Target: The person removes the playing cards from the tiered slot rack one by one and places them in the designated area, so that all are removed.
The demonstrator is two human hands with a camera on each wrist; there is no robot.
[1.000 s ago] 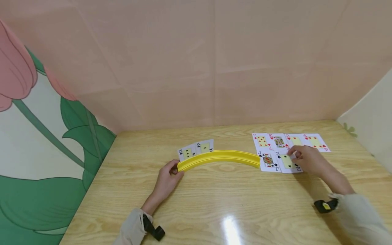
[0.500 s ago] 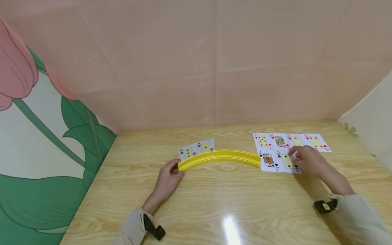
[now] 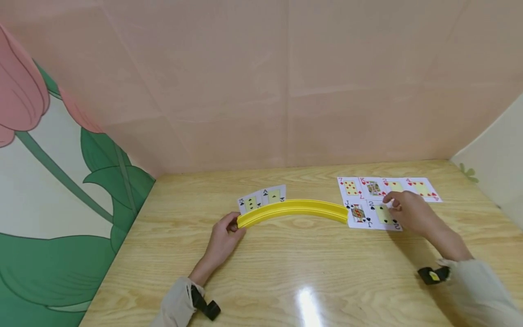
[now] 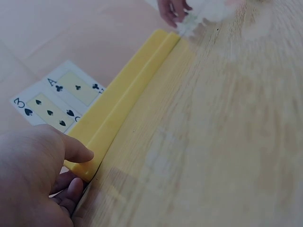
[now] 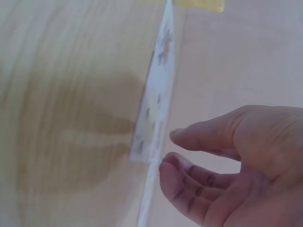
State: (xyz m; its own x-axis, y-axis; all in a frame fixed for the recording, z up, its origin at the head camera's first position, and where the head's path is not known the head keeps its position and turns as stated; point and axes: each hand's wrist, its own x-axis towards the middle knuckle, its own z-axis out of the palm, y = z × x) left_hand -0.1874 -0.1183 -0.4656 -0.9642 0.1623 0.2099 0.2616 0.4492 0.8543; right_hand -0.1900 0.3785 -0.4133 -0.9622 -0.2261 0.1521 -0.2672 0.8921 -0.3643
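My left hand (image 3: 222,240) grips the left end of a yellow curved card holder (image 3: 292,208), thumb in front and fingers around the end. Behind that end stand the three of spades (image 4: 43,108) and the ace of clubs (image 4: 78,87), side by side. At the holder's right end are the jack of spades (image 3: 357,213) and the two of spades (image 3: 383,215). My right hand (image 3: 412,213) is beside the two of spades, fingers loosely bent. In the right wrist view, a gap shows between thumb and fingers, with nothing held.
Behind the jack and two runs a row with the seven of diamonds (image 3: 350,188), king of hearts (image 3: 372,188), two of hearts (image 3: 393,186) and four of hearts (image 3: 418,188). A pink cloth wall (image 3: 286,91) borders the wooden table (image 3: 286,263) at the back.
My right hand has lifted slightly at the two of spades, which has shifted slightly left toward the jack. My left hand stays on the holder's end.
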